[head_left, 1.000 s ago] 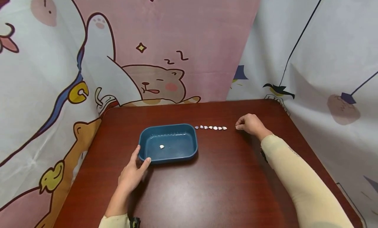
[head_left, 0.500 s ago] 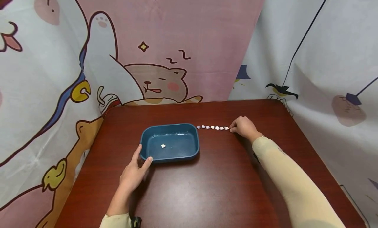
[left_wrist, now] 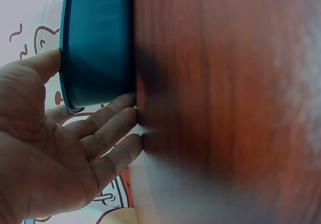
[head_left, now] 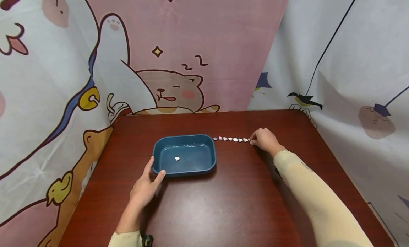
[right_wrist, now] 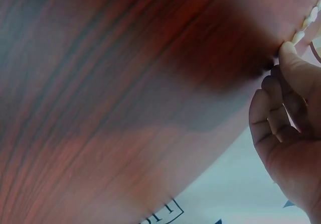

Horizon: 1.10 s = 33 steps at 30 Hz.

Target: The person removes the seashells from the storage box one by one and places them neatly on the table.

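Note:
A row of several small whitish seashells (head_left: 235, 139) lies on the table to the right of a blue plastic basin (head_left: 185, 174). At the row's right end my right hand (head_left: 264, 138) pinches one more small seashell (head_left: 249, 140) between thumb and fingertips, close to the tabletop. In the right wrist view the thumb hides most of it. My left hand (head_left: 143, 189) is spread at the basin's near left corner, its thumb (left_wrist: 50, 61) touching the rim. Its other fingers extend low beside the basin wall, near the tabletop. A single white shell (head_left: 177, 158) lies inside the basin.
The dark red-brown wooden table (head_left: 204, 211) has a glossy top. Behind it and along both sides hangs a cartoon-printed cloth (head_left: 223, 51), which meets the table's far edge. A dark band (head_left: 147, 240) circles the left wrist.
My right hand has moved left to the end of the shell row, where a shell now shows at its fingertips. My left hand has stayed at the basin corner. The head view has shifted slightly.

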### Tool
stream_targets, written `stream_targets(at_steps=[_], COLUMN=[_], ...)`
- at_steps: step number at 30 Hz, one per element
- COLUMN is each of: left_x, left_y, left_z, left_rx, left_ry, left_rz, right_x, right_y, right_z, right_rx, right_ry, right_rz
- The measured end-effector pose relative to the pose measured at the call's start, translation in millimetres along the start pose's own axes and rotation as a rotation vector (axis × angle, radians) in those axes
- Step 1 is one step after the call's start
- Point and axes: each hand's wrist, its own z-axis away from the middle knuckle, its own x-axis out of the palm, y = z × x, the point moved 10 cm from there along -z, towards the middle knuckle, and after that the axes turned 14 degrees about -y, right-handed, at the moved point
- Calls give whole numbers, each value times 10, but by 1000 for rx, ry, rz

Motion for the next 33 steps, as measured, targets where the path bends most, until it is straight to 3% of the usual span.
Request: stream_targets(at_steps=[4, 8, 11, 15, 19, 22, 24, 27, 30, 33], left_x=[-2, -32, -69, -87, -61, -38, -14, 29, 34, 0], left_y=[-10, -29, -58, -82, -58, -14, 9, 20, 18, 10], left_z=[-8, -4, 4, 4, -28, -57, -68, -74, -60, -35], left_rx=[0, 3, -5, -19, -2, 25, 36, 31, 17, 6], left_ry=[-4, -1, 1, -3, -7, -5, -9, -27, -30, -19], left_rz=[-5, -12, -11, -10, -16, -21, -19, -15, -14, -20], right_x=[-12, -201, -408, -446, -25, 445, 723, 1015, 1163, 1237], right_y=[35, -115, -546, -1556, -2596, -3085, -3232, -3282, -3329, -3418], right_z=[-7, -30, -77, -117, -133, -206, -297, -462, -564, -593], right_rx=[16, -1, -56, -226, -400, -432, -398, -306, -273, -302], right_ry=[-4, 69, 150, 183, 48, -101, -168, -200, -196, -193], right_rz=[-50, -157, -240, -255, -124, 36, 133, 237, 289, 338])
